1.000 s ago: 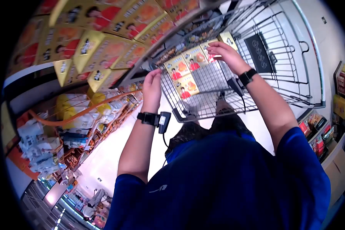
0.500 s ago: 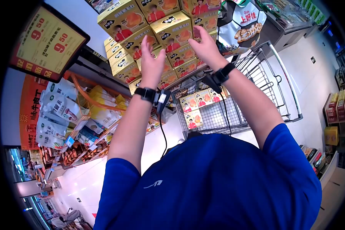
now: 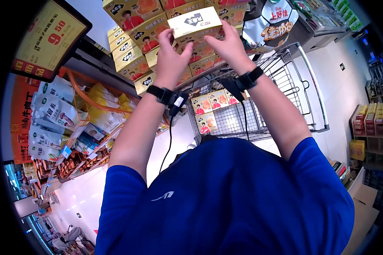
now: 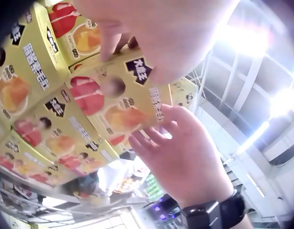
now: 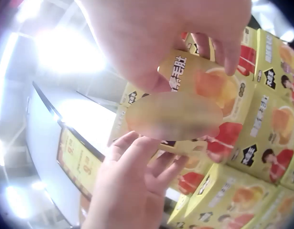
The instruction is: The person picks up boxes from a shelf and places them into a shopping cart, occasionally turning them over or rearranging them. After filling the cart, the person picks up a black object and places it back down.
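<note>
Both hands hold a yellow snack box (image 3: 193, 23) by its two ends, at the front of a stack of matching boxes. Its pale top face with a black logo tilts toward me in the head view. My left hand (image 3: 172, 59) grips the left end, fingers bent over the far edge and thumb at the near side. At the right end, my right hand (image 3: 230, 46) grips it the same way. The front of the box (image 4: 111, 98), printed with a red-clad figure and a food bowl, shows between the hands in the left wrist view.
Below the stack stands a wire shopping cart (image 3: 259, 127) with several yellow boxes (image 3: 203, 105) inside. A price sign (image 3: 49, 42) rises at the left above a rack of bagged snacks (image 3: 57, 106). A big white snack bag (image 3: 270, 25) stands right of the stack.
The hands rose from over the cart to the stack and, open half a second ago, now grip one box. That box has tipped so its top faces me.
</note>
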{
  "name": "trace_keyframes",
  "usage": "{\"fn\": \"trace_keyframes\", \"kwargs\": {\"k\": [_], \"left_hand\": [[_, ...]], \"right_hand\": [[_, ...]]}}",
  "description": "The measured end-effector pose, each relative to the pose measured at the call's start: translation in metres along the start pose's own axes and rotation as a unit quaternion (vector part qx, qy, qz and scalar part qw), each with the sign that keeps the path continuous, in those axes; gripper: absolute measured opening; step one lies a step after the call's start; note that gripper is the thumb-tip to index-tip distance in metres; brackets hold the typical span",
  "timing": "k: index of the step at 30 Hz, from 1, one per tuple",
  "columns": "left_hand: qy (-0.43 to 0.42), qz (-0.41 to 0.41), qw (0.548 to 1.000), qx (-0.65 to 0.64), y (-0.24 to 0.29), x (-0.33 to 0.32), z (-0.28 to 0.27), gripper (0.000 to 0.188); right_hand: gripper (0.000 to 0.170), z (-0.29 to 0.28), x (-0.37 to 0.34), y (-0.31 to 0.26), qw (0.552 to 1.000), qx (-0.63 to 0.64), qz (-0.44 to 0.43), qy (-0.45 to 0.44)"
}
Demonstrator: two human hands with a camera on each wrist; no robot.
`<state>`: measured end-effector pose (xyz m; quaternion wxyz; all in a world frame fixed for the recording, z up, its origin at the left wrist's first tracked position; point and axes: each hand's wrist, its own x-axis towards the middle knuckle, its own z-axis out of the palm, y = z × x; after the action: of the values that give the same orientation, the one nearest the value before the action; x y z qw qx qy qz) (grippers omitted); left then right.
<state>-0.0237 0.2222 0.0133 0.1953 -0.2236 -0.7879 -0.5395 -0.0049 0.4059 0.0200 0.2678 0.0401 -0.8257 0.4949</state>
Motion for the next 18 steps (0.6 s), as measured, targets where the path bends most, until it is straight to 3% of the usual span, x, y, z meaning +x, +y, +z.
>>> {"fn": "trace_keyframes", "kwargs": {"k": [1, 2, 4, 6, 8, 9, 10, 13, 14, 18], "left_hand": [[-0.004, 0.011, 0.999, -0.037, 0.011, -0.007, -0.001, 0.071], [0.0, 0.015, 1.0, 0.007, 0.019, -0.016, -0.004, 0.079], [-0.023, -0.036, 0.998, -0.037, 0.043, -0.031, -0.016, 0.083], [-0.005, -0.028, 0.999, -0.028, 0.047, -0.047, -0.022, 0.077], [-0.078, -0.087, 0.992, 0.039, 0.048, -0.063, -0.025, 0.064], [-0.085, -0.144, 0.986, -0.004, 0.045, -0.074, -0.02, 0.054], [-0.092, -0.123, 0.988, 0.02, 0.021, -0.09, -0.01, 0.057], [-0.172, -0.227, 0.958, 0.025, -0.027, -0.138, 0.026, 0.053], [-0.171, -0.275, 0.944, -0.059, -0.043, -0.155, 0.042, 0.051], [-0.321, -0.346, 0.881, 0.039, -0.091, -0.195, 0.096, 0.046]], "right_hand": [[0.064, -0.005, -0.007, -0.008, 1.0, -0.002, 0.005, -0.004], [0.064, -0.01, -0.017, -0.016, 0.999, 0.036, -0.002, -0.005], [0.065, -0.026, -0.037, -0.026, 0.998, 0.046, -0.025, -0.016], [0.064, -0.043, -0.059, -0.033, 0.998, 0.044, 0.011, -0.04], [0.064, -0.055, -0.084, -0.021, 0.996, -0.016, 0.015, -0.084], [0.063, -0.054, -0.102, -0.007, 0.993, 0.021, 0.065, -0.093], [0.062, -0.049, -0.116, 0.013, 0.987, 0.057, 0.11, -0.1], [0.05, -0.035, -0.161, 0.071, 0.971, 0.088, 0.177, -0.136], [0.043, -0.036, -0.167, 0.073, 0.952, 0.126, 0.228, -0.163], [0.043, -0.02, -0.219, 0.163, 0.866, 0.185, 0.437, -0.157]]}}
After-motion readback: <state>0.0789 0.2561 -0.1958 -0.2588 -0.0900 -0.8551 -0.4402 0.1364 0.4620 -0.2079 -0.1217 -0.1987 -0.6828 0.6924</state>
